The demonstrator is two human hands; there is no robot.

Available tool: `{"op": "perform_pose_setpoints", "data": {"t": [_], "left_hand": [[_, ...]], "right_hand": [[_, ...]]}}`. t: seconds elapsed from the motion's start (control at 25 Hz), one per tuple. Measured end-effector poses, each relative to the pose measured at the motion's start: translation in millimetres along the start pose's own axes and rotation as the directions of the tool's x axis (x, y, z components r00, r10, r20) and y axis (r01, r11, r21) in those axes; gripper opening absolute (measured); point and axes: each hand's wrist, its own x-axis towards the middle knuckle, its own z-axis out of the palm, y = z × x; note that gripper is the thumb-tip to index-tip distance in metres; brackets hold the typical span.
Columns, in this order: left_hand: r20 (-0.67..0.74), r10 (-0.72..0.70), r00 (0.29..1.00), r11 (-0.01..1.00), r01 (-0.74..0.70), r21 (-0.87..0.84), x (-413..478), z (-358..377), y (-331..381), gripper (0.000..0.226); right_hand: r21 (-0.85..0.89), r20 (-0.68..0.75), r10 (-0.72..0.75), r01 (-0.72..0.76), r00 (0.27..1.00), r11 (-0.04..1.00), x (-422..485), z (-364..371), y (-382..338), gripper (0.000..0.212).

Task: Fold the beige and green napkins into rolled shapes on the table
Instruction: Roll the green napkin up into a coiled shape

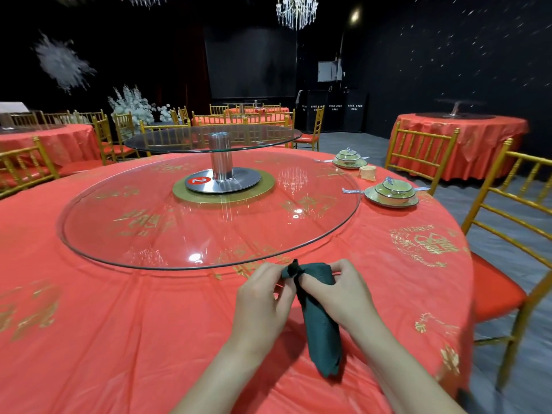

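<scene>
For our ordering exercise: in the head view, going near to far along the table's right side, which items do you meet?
green napkin, nearer dish set, beige napkin roll, farther dish set

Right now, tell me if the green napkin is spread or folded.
Folded: the green napkin is a narrow bundle, its far end pinched by left hand and right hand.

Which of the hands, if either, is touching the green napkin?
Touching, both. The head view shows the left hand pinching the green napkin near its top end, and the right hand curled round its upper part.
</scene>
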Motion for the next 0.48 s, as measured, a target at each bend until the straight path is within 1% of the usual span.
{"op": "perform_pose_setpoints", "data": {"t": [0.08, 0.16, 0.2, 0.32, 0.48], "left_hand": [[-0.030, -0.096, 0.995, 0.988, 0.092, -0.122, 0.1, 3.1, 0.1, 0.013], [-0.043, -0.179, 0.983, 0.959, 0.164, -0.232, 0.8, 4.1, 0.9, 0.012], [-0.041, -0.170, 0.985, 0.960, 0.156, -0.233, 0.1, 3.1, 1.5, 0.012], [-0.020, -0.058, 0.998, 0.989, 0.054, -0.139, -3.7, -1.3, 5.0, 0.009], [-0.060, 0.024, 0.998, 0.996, -0.029, -0.080, -4.3, -2.2, 7.8, 0.008]], "right_hand": [[-0.012, -0.026, 0.001, -0.001, 1.000, 1.000, 0.8, -0.6, -0.3, 0.037], [0.016, -0.038, -0.007, 0.007, 0.999, 1.000, 0.5, -0.1, 0.0, 0.033], [0.032, -0.040, -0.012, 0.013, 0.999, 0.999, -0.4, 0.5, 0.3, 0.032], [0.023, -0.033, -0.038, 0.039, 0.999, 0.999, -2.7, 0.1, -0.4, 0.030], [-0.017, -0.038, -0.065, 0.065, 0.997, 0.998, -4.2, -1.9, -7.1, 0.032]]}}
